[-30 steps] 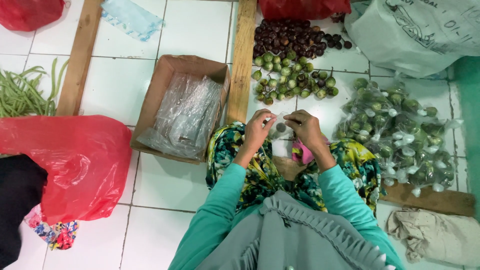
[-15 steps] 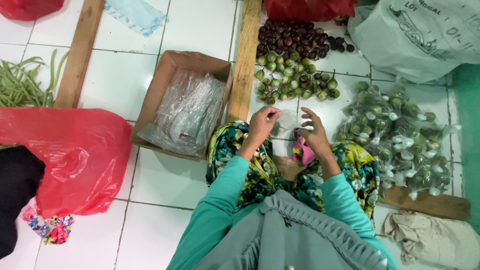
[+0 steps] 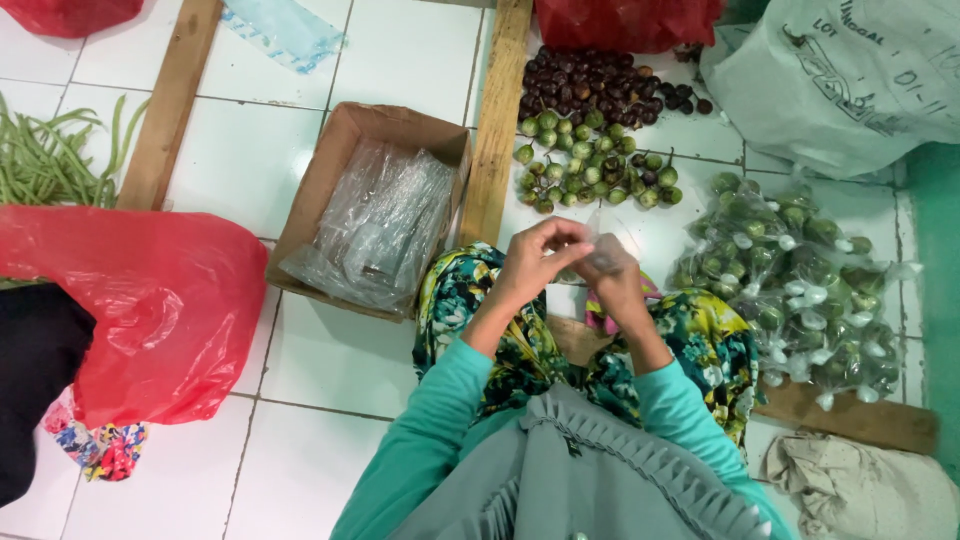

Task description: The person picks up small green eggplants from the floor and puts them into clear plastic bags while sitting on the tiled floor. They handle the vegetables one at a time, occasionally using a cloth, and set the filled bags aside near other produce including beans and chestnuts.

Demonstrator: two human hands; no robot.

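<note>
My left hand (image 3: pixel 535 258) and my right hand (image 3: pixel 612 272) meet in front of me, fingers pinched together on a small clear plastic bag (image 3: pixel 603 243) held between them. The bag is thin and hard to make out. Just beyond the hands lies a loose heap of small round green eggplants (image 3: pixel 590 172), with a heap of dark purple ones (image 3: pixel 600 85) behind it. To the right is a pile of filled, tied clear bags of green eggplants (image 3: pixel 810 290). My teal sleeves and floral-clothed knees are below the hands.
An open cardboard box (image 3: pixel 340 150) of clear plastic bags sits left of a wooden plank (image 3: pixel 497 120). A red plastic bag (image 3: pixel 140 300) and green beans (image 3: pixel 45 160) lie at left. A large white sack (image 3: pixel 850 80) is at top right; a second plank (image 3: pixel 170 100) at left.
My hands have come together and risen slightly; earlier they were a little apart over the floor near a pink item. Now they pinch the clear bag between them.
</note>
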